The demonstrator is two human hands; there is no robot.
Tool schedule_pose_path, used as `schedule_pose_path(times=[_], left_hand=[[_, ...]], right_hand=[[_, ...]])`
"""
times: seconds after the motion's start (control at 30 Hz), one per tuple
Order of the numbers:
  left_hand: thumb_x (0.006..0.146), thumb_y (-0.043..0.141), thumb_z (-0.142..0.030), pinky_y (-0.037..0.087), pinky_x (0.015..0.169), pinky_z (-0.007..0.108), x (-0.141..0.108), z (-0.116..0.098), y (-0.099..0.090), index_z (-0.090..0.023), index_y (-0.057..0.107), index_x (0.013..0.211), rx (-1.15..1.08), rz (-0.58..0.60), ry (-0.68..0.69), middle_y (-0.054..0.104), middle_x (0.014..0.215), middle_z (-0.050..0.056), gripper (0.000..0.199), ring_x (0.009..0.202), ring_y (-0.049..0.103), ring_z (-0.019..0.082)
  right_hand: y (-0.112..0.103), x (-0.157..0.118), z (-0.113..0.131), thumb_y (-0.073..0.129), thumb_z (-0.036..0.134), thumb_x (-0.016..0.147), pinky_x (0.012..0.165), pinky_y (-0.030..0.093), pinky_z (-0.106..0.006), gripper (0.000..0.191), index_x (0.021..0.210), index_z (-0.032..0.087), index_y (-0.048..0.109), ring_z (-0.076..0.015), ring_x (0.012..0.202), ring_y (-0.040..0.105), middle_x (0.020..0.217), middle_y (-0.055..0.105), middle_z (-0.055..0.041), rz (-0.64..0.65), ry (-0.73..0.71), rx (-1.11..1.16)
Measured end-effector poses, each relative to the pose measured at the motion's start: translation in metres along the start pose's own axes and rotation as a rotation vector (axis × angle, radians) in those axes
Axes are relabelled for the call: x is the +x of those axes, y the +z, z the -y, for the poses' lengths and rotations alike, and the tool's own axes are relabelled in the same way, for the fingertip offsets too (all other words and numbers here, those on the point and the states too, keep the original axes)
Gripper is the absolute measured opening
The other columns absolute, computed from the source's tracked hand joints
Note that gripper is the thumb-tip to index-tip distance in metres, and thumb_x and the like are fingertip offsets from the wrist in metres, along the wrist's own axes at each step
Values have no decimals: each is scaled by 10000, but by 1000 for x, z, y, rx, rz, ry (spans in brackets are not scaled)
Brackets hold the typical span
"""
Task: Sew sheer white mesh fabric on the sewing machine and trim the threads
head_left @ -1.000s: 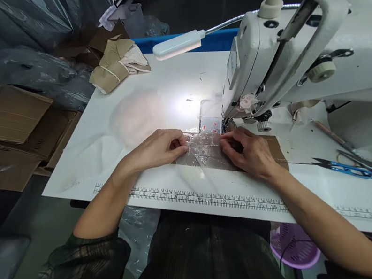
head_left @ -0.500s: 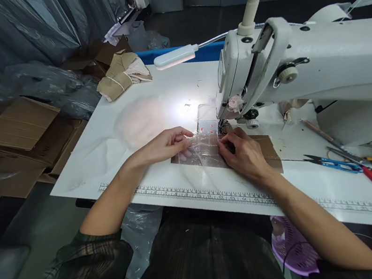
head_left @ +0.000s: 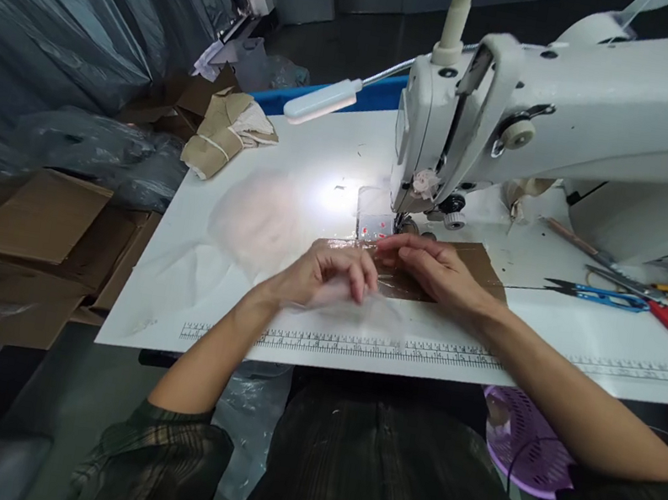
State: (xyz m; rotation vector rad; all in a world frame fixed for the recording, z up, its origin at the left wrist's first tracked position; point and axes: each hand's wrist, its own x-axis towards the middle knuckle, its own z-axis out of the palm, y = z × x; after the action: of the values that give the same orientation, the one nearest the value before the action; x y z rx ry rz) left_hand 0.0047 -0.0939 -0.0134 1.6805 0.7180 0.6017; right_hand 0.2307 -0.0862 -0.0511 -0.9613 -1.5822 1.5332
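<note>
Clear film [head_left: 371, 316], one piece: thin, blurred, lifted at the near side of the brown sheet [head_left: 484, 271], above the worktop [head_left: 170, 257].

Left hand [head_left: 330, 273]: fingers curled together and apparently clamped on the film.

Right hand [head_left: 439, 269]: fingers stretched leftward over the brown sheet, near the left hand; whether they gripped anything could not be told.

Brown sheet: lay flat just in front of the presser foot [head_left: 403, 224] of the sewing machine [head_left: 587, 113], partly covered by both hands.

Handling note, by judgement: film this thin probably called for a light pinch close to its edge, with the right hand bearing gently on the brown sheet against slipping. Fingertips were best held clear of the presser foot; a hard tug risked creasing.

Also listed: printed ruler scale [head_left: 369, 348], nearer the body; blue snips [head_left: 605, 295], to the right; lamp [head_left: 322, 101], beyond.
</note>
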Motion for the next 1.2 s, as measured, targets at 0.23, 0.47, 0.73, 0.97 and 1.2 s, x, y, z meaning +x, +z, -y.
schedule_pose_path(times=[0.23, 0.47, 0.73, 0.97, 1.2], left_hand=[[890, 579, -611, 546, 959, 502, -14, -32, 20, -252, 721, 578, 13, 149, 125, 683, 1083, 125, 496, 1108, 638, 294], [822, 715, -535, 429, 1110, 557, -16, -17, -17, -278, 793, 659, 31, 141, 59, 501, 1489, 41, 314, 1344, 500, 344], [907, 577, -610, 596, 813, 419, 1, 13, -23, -176, 614, 1233, -312, -110, -303, 745, 978, 134, 544, 848, 731, 231], [786, 764, -491, 502, 588, 264, 16, 16, -45, -166, 525, 1330, 105, 41, -355, 676, 739, -1, 677, 563, 619, 126], [845, 667, -377, 514, 840, 388, 38, -1, -65, -213, 745, 1050, 956, -62, -94, 695, 1072, 90, 274, 924, 671, 249]], right_hand=[[28, -5, 4, 677, 272, 744, 899, 508, -353, 161, 885, 194, 678, -173, 866, 646, 854, 686, -15, 493, 67, 458], [8, -5, 13, 714, 241, 807, 724, 504, -248, 103, 827, 142, 695, -101, 702, 610, 755, 665, 3, 588, 143, 271], [-1, 4, 13, 748, 326, 826, 731, 584, -281, 226, 776, 190, 574, -128, 747, 676, 888, 715, -44, 96, 255, 169], [-17, 3, 5, 725, 279, 824, 581, 537, -288, 215, 927, 209, 550, -168, 680, 658, 790, 694, -34, 9, 231, -121], [-38, 2, -1, 586, 236, 845, 749, 488, -342, 166, 971, 166, 670, -229, 839, 650, 928, 715, -83, -212, 45, -800]])
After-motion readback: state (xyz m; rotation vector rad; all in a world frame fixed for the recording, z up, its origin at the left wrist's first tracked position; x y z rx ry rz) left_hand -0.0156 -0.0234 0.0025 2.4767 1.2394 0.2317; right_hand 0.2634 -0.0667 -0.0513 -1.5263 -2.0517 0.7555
